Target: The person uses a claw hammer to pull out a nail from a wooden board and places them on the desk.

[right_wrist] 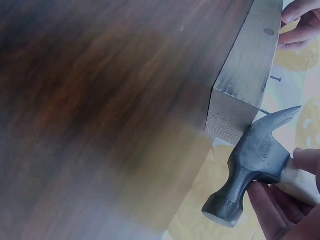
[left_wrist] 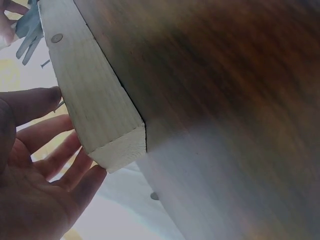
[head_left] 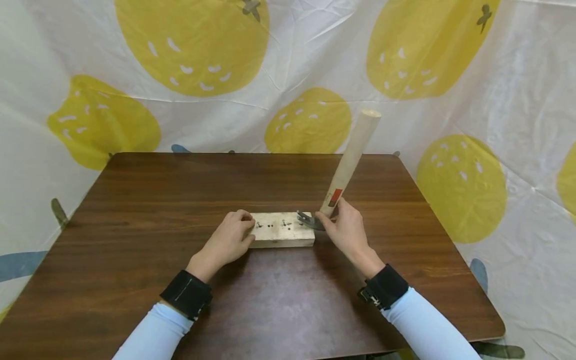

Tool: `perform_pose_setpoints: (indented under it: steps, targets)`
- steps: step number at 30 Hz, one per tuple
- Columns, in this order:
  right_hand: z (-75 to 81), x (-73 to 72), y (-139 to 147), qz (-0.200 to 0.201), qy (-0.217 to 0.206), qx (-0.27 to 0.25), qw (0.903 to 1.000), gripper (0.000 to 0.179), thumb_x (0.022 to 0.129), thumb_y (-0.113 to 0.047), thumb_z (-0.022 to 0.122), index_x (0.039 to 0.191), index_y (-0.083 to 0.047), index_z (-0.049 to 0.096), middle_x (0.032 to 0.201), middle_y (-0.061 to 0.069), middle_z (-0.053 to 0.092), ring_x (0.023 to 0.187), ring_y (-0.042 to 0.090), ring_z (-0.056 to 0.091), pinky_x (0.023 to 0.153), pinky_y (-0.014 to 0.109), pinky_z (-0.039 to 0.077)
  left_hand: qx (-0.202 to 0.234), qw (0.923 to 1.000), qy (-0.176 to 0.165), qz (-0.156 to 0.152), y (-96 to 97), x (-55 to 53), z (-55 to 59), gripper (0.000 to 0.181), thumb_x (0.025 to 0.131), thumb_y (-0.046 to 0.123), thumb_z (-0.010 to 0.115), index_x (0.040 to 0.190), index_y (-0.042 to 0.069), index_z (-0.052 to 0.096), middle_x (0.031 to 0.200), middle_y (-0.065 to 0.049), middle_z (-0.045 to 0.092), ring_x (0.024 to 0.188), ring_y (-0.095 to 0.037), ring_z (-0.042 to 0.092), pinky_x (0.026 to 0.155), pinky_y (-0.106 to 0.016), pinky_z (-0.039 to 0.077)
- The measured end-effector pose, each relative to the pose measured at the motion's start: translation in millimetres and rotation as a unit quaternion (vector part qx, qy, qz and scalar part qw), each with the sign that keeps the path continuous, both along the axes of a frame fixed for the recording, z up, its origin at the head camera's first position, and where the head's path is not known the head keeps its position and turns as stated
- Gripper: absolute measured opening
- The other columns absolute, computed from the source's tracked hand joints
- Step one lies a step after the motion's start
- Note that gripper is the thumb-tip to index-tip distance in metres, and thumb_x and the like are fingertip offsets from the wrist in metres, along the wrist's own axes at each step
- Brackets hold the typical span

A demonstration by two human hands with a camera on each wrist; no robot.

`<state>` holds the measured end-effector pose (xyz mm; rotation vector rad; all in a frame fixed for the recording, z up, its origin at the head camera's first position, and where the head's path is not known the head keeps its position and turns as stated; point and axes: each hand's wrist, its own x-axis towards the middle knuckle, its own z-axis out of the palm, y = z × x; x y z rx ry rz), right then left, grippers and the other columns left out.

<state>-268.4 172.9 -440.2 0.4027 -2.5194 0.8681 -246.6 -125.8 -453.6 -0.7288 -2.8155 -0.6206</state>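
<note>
A pale wooden block (head_left: 281,243) lies on the table with nails standing up from its top. My left hand (head_left: 227,237) holds the block's left end, fingers round its end and far side, the thumb beside a nail in the left wrist view. My right hand (head_left: 348,232) grips a claw hammer (right_wrist: 260,150) by its wooden handle (head_left: 353,155), close under the head. The handle leans up and away to the right. The claw (head_left: 308,219) lies over the block's right end, its tips beside a nail (right_wrist: 265,111). Another nail (right_wrist: 276,78) sticks out farther along.
The brown wooden table (head_left: 180,185) reaches well past the block on all sides. Small dark holes (head_left: 270,225) dot the block's top between the nails. Behind the table hangs a white cloth (head_left: 310,60) with yellow fruit shapes.
</note>
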Motion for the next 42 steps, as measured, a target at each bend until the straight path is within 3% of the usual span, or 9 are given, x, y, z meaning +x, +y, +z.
perform_pose_setpoints:
  steps: [6, 16, 32, 42]
  targets:
    - [-1.7, -0.5, -1, -0.009, -0.005, -0.010, 0.9999, 0.029, 0.085, -0.020, 0.078, 0.102, -0.006, 0.059, 0.083, 0.003, 0.063, 0.070, 0.024, 0.067, 0.060, 0.026, 0.050, -0.001, 1.0000, -0.002, 0.000, -0.3, 0.2, 0.1, 0.033, 0.090, 0.011, 0.071, 0.119, -0.005, 0.067, 0.122, -0.016, 0.056, 0.115, -0.037, 0.050, 0.093, -0.039, 0.042]
    - [-5.8, -1.7, 4, -0.016, -0.021, -0.044, 0.9987, 0.027, 0.088, -0.021, 0.075, 0.104, -0.009, 0.057, 0.085, 0.001, 0.062, 0.068, 0.015, 0.063, 0.056, 0.024, 0.047, 0.005, 1.0000, -0.008, 0.001, 1.1, 0.0, 0.5, 0.033, 0.090, 0.010, 0.071, 0.119, -0.005, 0.067, 0.122, -0.017, 0.055, 0.115, -0.038, 0.049, 0.094, -0.040, 0.040]
    - [-10.5, -1.8, 7, -0.005, -0.030, -0.104, 0.9941, 0.030, 0.089, -0.021, 0.074, 0.110, -0.010, 0.056, 0.088, 0.002, 0.064, 0.065, 0.018, 0.067, 0.051, 0.023, 0.048, 0.000, 1.0000, -0.002, 0.003, 1.4, 0.0, -1.0, 0.033, 0.090, 0.011, 0.072, 0.118, -0.004, 0.068, 0.121, -0.016, 0.056, 0.114, -0.037, 0.050, 0.093, -0.040, 0.041]
    - [-5.3, -2.2, 8, -0.017, -0.033, -0.137, 0.9899, 0.029, 0.090, -0.025, 0.073, 0.110, -0.013, 0.056, 0.089, 0.002, 0.066, 0.064, 0.019, 0.069, 0.049, 0.026, 0.047, 0.003, 0.9999, -0.008, 0.006, -0.7, -0.3, 1.9, 0.032, 0.090, 0.012, 0.072, 0.118, -0.003, 0.068, 0.120, -0.016, 0.056, 0.113, -0.037, 0.051, 0.092, -0.040, 0.042]
